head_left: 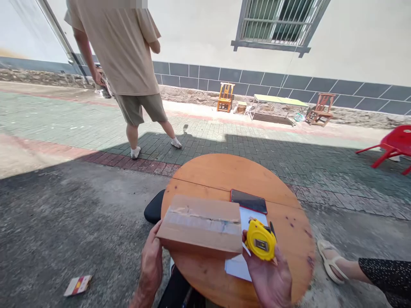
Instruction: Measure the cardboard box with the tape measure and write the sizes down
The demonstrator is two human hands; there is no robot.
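A taped brown cardboard box (pixel 202 244) is at the near left part of the round wooden table (pixel 221 169). My left hand (pixel 151 256) grips the box's left end, its fingers partly hidden behind the corner. In my right hand (pixel 272 278) is a yellow tape measure (pixel 261 240), held just off the box's right end with the fingers closed round it. A small white strip shows by those fingers; I cannot make out what it is. White paper (pixel 238 267) lies partly under the box and hand. Beyond it rests a dark phone (pixel 248 201) with a red edge.
A person (pixel 118 55) in a beige shirt stands beyond the table at left. Another person's sandalled foot (pixel 332 261) is at right. A red plastic chair (pixel 396 145), wooden chairs (pixel 226 97) and a low folding table (pixel 279 100) stand farther off. A small carton (pixel 78 285) lies on the ground.
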